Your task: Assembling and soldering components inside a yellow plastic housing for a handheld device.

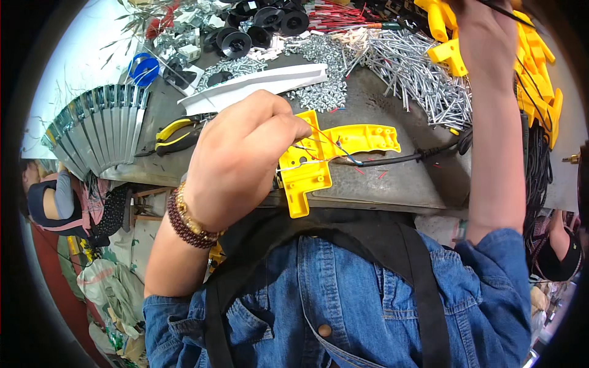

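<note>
Yellow pistol-shaped plastic casing (310, 179) beside left hand (240, 150)

It lies on the grey tabletop (399, 187), just right of the curled fingers; I cannot tell what they clamp. The right hand (488, 27), near yellow plastic parts (453, 58), hides its grip.

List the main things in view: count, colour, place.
casing half: one, yellow, centre
thin wires: several, multicoloured, on casing half
cables: several, black, right
pliers: one, yellow-black, left of centre
metal strips: several, grey, far left
blue spool: one, blue, upper left
spools: several, black, top
long fasteners: many, silver, upper right
small fasteners: many, silver, top centre
yellow parts: several, yellow, upper right
left hand: one, bare, centre
right hand: one, bare, upper right
</note>
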A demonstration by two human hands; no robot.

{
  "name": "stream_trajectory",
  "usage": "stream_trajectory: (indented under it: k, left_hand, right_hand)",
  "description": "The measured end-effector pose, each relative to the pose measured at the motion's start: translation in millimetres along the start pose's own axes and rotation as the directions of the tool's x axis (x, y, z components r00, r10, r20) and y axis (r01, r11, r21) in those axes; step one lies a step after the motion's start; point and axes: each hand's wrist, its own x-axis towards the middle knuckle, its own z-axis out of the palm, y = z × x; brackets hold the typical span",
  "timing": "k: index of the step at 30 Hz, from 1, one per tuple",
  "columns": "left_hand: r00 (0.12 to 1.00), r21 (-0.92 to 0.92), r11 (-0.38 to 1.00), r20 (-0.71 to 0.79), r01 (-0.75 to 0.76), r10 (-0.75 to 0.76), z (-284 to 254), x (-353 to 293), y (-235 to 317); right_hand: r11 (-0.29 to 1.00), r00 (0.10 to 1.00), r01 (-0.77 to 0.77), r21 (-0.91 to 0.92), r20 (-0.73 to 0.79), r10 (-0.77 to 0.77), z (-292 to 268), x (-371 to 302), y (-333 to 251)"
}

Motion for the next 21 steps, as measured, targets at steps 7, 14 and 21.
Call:
stream_trajectory:
  k: [7, 14, 21]
  left_hand:
    - [0.992, 0.015, 0.992, -0.019, -0.122, 0.123, 10.4, 16.0, -0.9]
    - [1.000, -0.027, 0.999, -0.010, -0.028, 0.027, 11.6, 15.6, 1.9]
    - [0.998, -0.014, 0.998, -0.008, -0.055, 0.055, 13.6, 17.0, 0.1]
  right_hand:
    - [0.751, 0.882, -0.450, 0.484, 0.109, 0.458, -67.7, -89.2, -10.1]
    - [0.783, 0.851, -0.496, 0.376, 0.033, 0.523, -47.1, -94.6, 0.0]
    - [0.800, 0.855, -0.487, 0.350, 0.005, 0.518, -47.0, -96.4, 4.2]
